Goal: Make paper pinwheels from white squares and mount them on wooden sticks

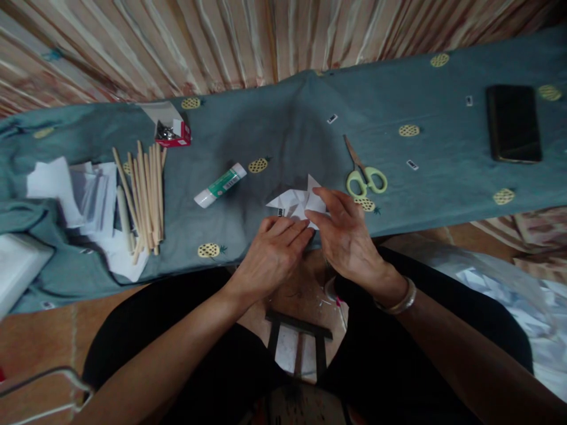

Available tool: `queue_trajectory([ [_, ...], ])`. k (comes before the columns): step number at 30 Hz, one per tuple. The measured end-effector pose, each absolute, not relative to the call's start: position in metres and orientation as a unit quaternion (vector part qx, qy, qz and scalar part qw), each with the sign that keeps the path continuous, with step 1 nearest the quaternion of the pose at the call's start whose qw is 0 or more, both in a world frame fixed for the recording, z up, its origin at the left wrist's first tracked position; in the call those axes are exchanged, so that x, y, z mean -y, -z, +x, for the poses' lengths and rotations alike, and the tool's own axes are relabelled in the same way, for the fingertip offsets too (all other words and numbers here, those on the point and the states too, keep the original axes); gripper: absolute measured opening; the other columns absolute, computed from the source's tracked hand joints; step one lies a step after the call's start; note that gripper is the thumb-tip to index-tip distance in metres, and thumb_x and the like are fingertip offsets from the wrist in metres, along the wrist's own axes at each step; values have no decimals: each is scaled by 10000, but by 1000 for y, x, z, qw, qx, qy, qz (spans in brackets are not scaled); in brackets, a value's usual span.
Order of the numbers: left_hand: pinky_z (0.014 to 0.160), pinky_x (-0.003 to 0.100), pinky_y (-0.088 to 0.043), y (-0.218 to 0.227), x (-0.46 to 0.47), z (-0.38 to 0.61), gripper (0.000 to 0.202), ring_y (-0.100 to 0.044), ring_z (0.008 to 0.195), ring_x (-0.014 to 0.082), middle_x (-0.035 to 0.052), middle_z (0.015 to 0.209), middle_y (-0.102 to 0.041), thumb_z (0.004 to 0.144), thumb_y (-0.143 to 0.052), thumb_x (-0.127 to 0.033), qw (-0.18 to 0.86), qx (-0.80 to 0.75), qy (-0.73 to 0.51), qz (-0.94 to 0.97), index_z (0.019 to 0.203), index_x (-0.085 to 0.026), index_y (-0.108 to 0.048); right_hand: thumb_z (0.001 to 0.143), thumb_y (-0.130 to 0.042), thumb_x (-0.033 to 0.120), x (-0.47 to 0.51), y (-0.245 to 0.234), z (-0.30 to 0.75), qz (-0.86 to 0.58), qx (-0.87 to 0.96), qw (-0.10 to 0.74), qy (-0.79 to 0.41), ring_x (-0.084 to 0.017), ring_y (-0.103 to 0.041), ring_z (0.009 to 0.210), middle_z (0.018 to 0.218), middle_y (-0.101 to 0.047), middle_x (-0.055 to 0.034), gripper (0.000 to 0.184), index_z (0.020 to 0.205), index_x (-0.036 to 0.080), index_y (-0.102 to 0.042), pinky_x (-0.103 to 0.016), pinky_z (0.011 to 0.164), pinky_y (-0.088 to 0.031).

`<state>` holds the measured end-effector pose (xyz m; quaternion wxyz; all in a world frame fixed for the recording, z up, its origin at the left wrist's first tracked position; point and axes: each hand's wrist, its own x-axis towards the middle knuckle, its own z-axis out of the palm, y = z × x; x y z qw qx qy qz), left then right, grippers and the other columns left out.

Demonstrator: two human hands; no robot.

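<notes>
A white paper pinwheel [296, 202] with pointed, folded blades lies at the front edge of the cloth-covered table. My left hand [280, 245] holds its lower side, with the fingers pressed together over the paper. At its right side, my right hand [348, 236] has a blade between the thumb and fingers. The paper's lower part is hidden behind my fingers. Just beyond my right hand lie scissors [365, 180] with light green handles, blades slightly apart. A glue stick [220, 185] with a green label rests to the left of the paper.
Several wooden sticks [148, 198] lie left beside cut white paper [95, 195]. Behind them stands an open red-and-white box [173, 134] of small metal pieces. A black phone [514, 124] lies far right on the blue-green cloth [292, 130]. A clear plastic bag [500, 283] with folded papers is at lower right.
</notes>
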<state>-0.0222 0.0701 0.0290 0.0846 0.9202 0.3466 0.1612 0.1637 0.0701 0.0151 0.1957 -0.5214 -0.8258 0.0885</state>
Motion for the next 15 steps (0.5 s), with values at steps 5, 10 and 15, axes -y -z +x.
queue_trajectory([
  [5, 835, 384, -412, -30, -70, -22, 273, -598, 998, 233, 111, 1171, -698, 988, -448, -189, 85, -347, -156, 921, 1192, -105, -610, 921, -463, 115, -71, -17, 162, -524, 815, 221, -108, -314, -448, 1320, 1437, -497, -71, 296, 1085, 277, -650, -530, 1043, -416],
  [10, 828, 389, -413, -29, -70, -21, 280, -598, 986, 235, 118, 1174, -697, 981, -451, -183, 74, -349, -158, 921, 1205, -114, -604, 922, -416, 119, -74, -22, 170, -508, 802, 275, -149, -297, -455, 1327, 1435, -485, -36, 381, 1169, 322, -622, -539, 1075, -406],
  [15, 853, 381, -410, -27, -69, -22, 281, -587, 1028, 233, 111, 1215, -687, 979, -466, -184, 64, -345, -170, 921, 1217, -106, -594, 923, -394, 114, -73, -25, 178, -498, 807, 285, -136, -307, -455, 1333, 1425, -492, -100, 354, 1134, 239, -650, -553, 1091, -389],
])
